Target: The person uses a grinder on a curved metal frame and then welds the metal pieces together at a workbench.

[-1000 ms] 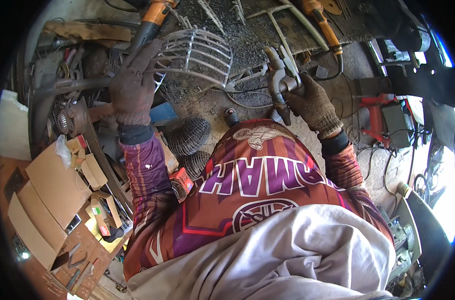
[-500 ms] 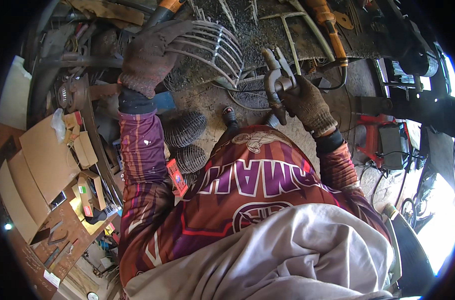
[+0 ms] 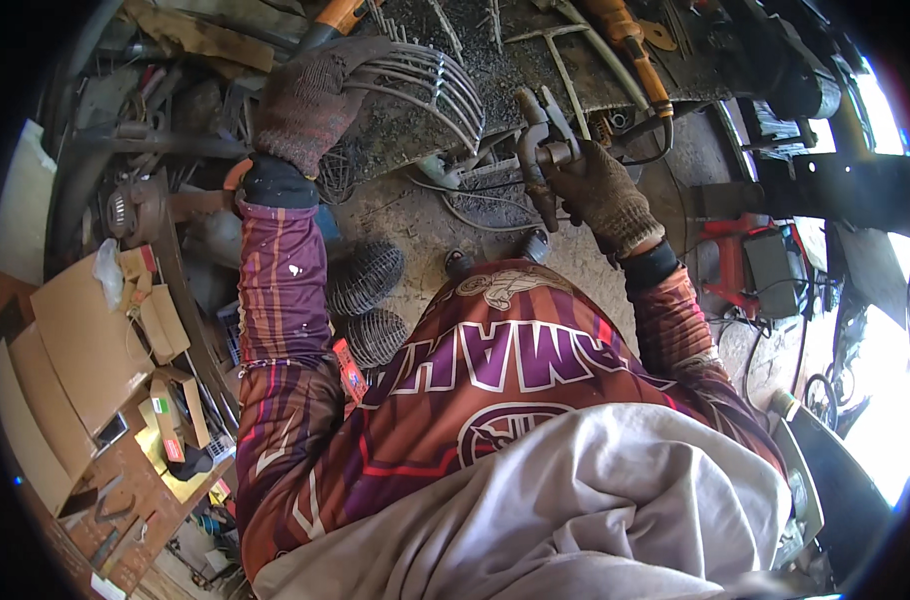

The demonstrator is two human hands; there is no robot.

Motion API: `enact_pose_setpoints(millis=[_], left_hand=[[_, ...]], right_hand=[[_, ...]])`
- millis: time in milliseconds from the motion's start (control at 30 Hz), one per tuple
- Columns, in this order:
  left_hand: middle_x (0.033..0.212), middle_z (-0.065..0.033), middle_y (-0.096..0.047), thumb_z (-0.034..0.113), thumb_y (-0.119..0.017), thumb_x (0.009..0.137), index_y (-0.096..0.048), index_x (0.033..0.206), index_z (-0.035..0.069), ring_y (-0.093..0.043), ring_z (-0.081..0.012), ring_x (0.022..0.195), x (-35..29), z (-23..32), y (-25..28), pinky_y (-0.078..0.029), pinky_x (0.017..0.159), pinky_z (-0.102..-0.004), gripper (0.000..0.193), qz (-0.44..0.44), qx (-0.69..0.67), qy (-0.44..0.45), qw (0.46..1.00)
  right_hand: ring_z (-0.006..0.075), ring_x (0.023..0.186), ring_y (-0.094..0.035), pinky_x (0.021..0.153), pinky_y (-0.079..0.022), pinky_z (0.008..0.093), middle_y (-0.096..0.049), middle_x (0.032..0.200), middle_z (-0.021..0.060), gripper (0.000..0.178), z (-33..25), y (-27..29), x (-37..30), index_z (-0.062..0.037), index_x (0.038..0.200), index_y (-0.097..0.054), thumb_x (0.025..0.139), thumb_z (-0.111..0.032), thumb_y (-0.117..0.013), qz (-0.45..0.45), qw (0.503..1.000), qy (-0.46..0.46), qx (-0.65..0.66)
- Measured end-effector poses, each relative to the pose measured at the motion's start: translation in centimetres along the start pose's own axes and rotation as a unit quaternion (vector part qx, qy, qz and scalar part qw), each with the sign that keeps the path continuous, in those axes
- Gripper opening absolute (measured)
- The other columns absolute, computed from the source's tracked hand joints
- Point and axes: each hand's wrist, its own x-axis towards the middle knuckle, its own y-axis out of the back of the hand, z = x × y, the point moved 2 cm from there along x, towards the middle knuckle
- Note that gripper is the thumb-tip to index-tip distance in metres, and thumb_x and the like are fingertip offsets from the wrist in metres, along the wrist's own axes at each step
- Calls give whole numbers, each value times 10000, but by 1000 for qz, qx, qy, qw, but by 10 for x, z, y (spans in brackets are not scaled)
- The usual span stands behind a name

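Note:
My left hand, in a dark knitted work glove, is closed on one end of a curved grille of metal rods. The grille's ribs fan out to the right above the dark workbench edge. My right hand, gloved too, grips a heavy, worn metal clamp-like tool. Two prongs of this tool point up and away from me, and its exact kind is unclear. It is apart from the grille. Two rounded wire cages sit on the floor below my left forearm.
Grit and metal rods cover the workbench. An orange-handled power tool lies there with its cable hanging off the edge, beside a T-shaped metal bar. Cardboard boxes stand at left. A red-framed object is at right.
My right hand and the clamp-like tool have shifted slightly left and toward the bench. The grille has tilted a little in my left hand. The whole view has shifted slightly.

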Motion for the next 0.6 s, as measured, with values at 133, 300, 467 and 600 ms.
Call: enact_pose_setpoints(millis=[133,300,467,600], left_hand=[[1134,-103,-725,120,-653,960,-683,1245,119,-715,-219,1003,7,-14,-11,-568,839,-318,287,-21,-26,17,999],[1196,-87,-702,107,-648,955,-672,1255,112,-698,-224,1030,8,-11,-6,-557,871,-303,301,-9,-42,0,999],[1221,-85,-692,58,-627,945,-656,1290,90,-685,-233,1070,7,-18,-13,-539,922,-298,347,4,-43,-52,998],[1274,-99,-669,-11,-592,923,-632,1308,34,-659,-206,1127,3,-36,-11,-520,968,-293,390,-14,-111,10,994]], right_hand=[[121,639,-621,567,-517,266,-662,811,56,423,11,10,-1,-17,1227,-569,926,-275,-713,14,975,218,-45],[116,652,-618,536,-504,287,-646,834,62,432,-8,-2,-43,-33,1264,-542,912,-201,-728,31,982,20,186],[129,667,-636,560,-512,298,-656,848,65,458,31,-14,-37,-29,1264,-545,898,-217,-746,42,989,-39,133],[144,682,-650,603,-530,318,-673,865,98,454,35,-2,-23,-17,1253,-559,899,-242,-732,-13,990,26,141]])
